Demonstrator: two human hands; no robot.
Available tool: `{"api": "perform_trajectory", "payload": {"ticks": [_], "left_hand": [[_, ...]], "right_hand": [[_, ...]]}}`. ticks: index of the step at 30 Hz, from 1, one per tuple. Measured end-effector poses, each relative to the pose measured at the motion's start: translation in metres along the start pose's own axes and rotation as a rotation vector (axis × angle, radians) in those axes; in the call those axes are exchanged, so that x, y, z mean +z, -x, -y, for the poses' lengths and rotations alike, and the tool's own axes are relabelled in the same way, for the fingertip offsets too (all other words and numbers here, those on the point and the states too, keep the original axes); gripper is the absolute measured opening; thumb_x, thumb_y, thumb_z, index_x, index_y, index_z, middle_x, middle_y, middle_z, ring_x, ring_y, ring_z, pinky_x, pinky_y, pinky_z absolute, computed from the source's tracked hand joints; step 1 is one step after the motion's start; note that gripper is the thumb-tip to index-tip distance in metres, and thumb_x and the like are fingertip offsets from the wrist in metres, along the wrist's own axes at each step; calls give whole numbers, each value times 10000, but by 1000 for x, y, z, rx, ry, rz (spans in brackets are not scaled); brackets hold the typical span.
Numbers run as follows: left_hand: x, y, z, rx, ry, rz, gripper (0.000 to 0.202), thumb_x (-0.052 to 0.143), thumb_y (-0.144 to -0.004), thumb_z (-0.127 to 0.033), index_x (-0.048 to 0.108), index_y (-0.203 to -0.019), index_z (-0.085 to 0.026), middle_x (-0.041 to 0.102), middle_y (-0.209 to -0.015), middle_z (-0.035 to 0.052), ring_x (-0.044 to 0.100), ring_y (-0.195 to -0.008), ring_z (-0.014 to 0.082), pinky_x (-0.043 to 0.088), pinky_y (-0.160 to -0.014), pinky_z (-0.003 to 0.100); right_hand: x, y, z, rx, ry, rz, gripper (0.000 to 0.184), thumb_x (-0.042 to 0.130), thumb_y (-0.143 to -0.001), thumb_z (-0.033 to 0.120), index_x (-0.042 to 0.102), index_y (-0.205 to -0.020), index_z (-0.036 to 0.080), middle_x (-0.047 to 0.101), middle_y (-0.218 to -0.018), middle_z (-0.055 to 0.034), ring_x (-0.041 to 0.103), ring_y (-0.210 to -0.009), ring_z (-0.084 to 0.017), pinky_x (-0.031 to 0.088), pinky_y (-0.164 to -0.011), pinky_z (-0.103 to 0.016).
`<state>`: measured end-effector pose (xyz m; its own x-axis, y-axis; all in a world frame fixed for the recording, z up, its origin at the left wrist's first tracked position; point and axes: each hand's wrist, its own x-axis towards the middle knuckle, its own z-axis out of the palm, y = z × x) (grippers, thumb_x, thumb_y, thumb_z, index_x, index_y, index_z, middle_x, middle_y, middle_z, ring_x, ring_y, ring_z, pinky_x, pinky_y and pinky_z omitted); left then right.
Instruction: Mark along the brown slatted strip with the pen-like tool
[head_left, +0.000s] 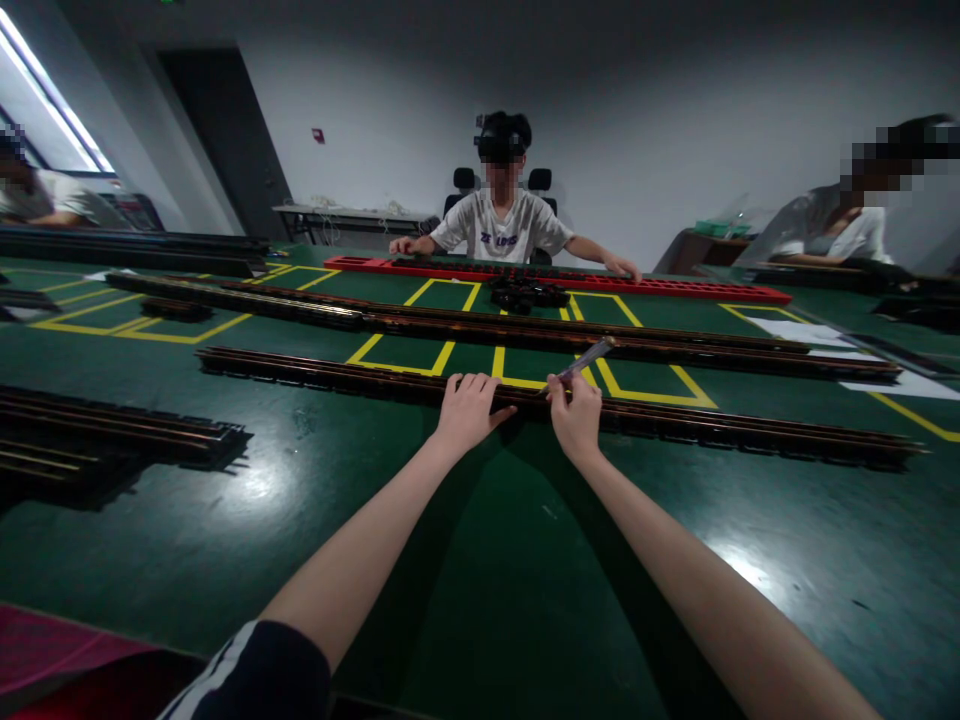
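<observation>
A long dark rail strip with coppery lines lies across the green table in front of me. My left hand is over its middle, fingers draped on the far side and thumb stretched along the near edge, holding it. Just to the right, my right hand pinches a slim pen-like tool with a pale, clear-looking shaft. The tool slants up and to the right; its lower tip points down at the strip, too small to tell whether it touches.
Beyond lie more long strips, a black cluster of parts and a red slotted tray. Dark strips lie at left. Yellow tape marks the table. A person sits opposite; others are at both sides.
</observation>
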<state>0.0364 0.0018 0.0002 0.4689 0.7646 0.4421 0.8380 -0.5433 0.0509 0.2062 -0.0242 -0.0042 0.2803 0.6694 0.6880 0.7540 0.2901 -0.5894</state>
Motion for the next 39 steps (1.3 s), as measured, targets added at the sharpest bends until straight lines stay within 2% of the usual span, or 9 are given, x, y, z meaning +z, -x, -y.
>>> {"api": "perform_trajectory", "payload": {"ticks": [15,22,39], "left_hand": [[-3,1,-5,-24,-9,6,442,433,-909,-474,578,-1188,-163,639,-1181,127,554,-1116,285,359,-1017,480],[-1,3,-5,-53,24,5,410,445,-912,-388,563,-1206,-129,619,-1244,140,524,-1193,282,297,-1092,526],[4,3,-4,-38,15,-55,365,402,-917,-303,583,-1206,-173,641,-1221,99,530,-1184,252,304,-1090,507]], "right_hand": [[1,0,0,8,17,-9,416,347,-936,524,517,-711,218,629,-655,-35,583,-659,-217,385,-762,-384],[0,0,0,-2,10,-2,405,359,-929,516,514,-711,212,621,-650,-38,576,-648,-218,382,-751,-385],[1,-2,-4,30,-4,-46,289,407,-908,409,457,-691,225,627,-633,-35,595,-659,-227,372,-740,-376]]}}
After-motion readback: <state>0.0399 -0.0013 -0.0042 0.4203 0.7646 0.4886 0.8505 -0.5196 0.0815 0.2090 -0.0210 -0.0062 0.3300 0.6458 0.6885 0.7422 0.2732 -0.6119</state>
